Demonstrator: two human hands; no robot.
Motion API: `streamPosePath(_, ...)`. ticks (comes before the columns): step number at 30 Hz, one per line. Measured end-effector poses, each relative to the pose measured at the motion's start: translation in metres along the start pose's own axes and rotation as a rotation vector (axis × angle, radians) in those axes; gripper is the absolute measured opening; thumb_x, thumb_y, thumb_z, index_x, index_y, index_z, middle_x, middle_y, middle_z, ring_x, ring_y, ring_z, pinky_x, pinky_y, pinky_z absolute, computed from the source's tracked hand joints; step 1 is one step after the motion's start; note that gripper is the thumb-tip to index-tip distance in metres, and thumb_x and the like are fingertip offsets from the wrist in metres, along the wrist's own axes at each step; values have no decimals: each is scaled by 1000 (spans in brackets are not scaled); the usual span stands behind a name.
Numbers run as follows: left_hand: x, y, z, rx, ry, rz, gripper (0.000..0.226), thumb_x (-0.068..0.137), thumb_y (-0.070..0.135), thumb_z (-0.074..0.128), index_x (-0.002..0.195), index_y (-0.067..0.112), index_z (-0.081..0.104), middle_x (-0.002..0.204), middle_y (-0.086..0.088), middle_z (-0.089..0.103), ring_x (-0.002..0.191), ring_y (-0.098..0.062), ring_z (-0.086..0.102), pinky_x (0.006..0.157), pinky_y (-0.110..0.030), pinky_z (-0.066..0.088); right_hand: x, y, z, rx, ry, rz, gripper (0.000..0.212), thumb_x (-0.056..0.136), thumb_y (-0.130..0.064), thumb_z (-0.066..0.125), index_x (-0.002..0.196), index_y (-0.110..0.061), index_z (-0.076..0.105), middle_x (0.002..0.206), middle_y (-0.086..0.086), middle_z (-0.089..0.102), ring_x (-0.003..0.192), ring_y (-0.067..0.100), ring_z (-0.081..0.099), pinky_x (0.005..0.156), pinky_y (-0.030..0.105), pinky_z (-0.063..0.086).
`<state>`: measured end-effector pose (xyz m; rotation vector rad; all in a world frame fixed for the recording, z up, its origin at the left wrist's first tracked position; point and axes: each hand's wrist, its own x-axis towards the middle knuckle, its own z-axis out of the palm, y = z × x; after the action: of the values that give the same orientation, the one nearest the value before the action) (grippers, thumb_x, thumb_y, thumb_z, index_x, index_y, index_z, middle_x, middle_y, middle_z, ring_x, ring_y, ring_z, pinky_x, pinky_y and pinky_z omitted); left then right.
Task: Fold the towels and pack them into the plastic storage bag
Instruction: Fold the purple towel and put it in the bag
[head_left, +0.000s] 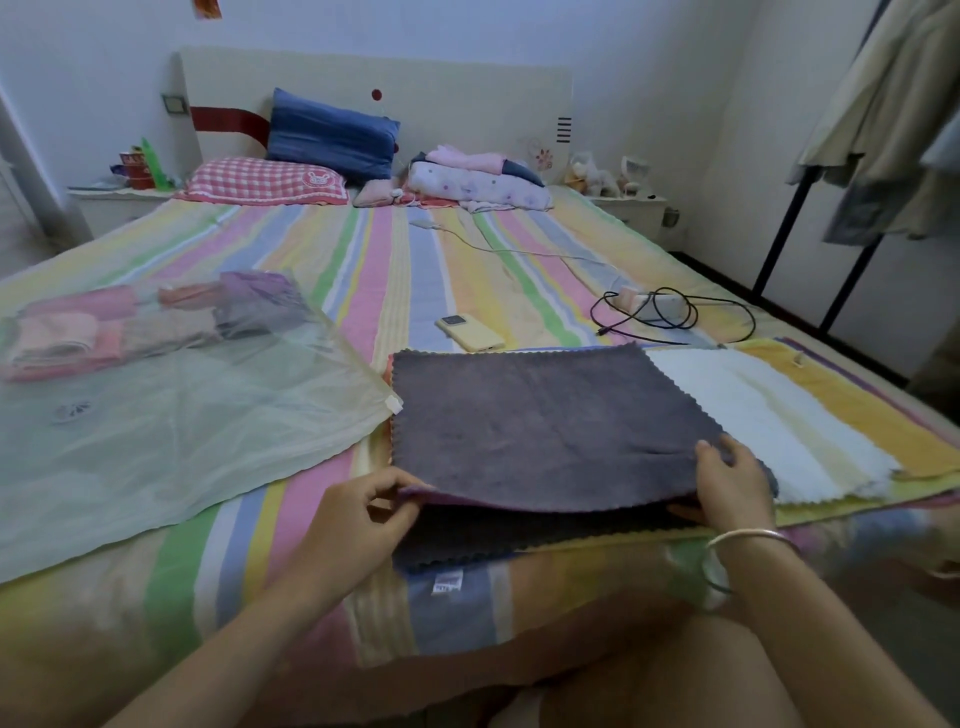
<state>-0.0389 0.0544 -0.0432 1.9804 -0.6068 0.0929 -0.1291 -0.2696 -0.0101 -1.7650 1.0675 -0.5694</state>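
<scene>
Grey towel (545, 421) lies spread on the striped bed (374, 270), near edge lifted. Both forearms reach fwd from the bottom of the view, elbows low, wrists roughly level.

Left hand (363, 506) has fingers curled & pinches the towel's near-left corner, where a pinkish underside shows. Right hand (727, 483), bangle (748, 538) on the wrist, grips the near-right edge w/ fingers on top & thumb tucked under.

A darker towel (493, 538) lies beneath the raised edge. A white and yellow towel (769, 415) is spread to the right, partly under the grey one. The plastic storage bag (182, 431) lies flat to the left, its corner just beside the grey towel, w/ folded towels (130, 322) inside at the far end. A phone (470, 332) sits just beyond.
</scene>
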Motion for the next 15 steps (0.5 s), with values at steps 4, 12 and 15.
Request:
streamPosePath(4,-7,-4,1,14,-53,15,37,79,-6,68,85,29,75,96,18,73,92,0,69,80,-22,56,5,-5,1,-336,29,-67,63,75,-38,43,131,-11,45,132,24,44,116,45,47,99,52,39)
streamPosePath(12,-13,-11,3,5,-72,43,35,72,-1,68,84,31,73,102,15,72,103,-1,66,83,-31,57,-87,-21,90,-649,-160,-1181,52,88,-40,44,126,-9,61,130,10,60,124,29,52,100,40,43)
streamPosePath(15,-13,-10,2,-24,-86,48,23,72,12,61,87,23,73,98,12,72,95,-5,68,82,-34,57,-120,-7,114,-721,-331,-1361,54,90,-45,40,127,-11,60,131,3,59,124,23,53,98,38,47)
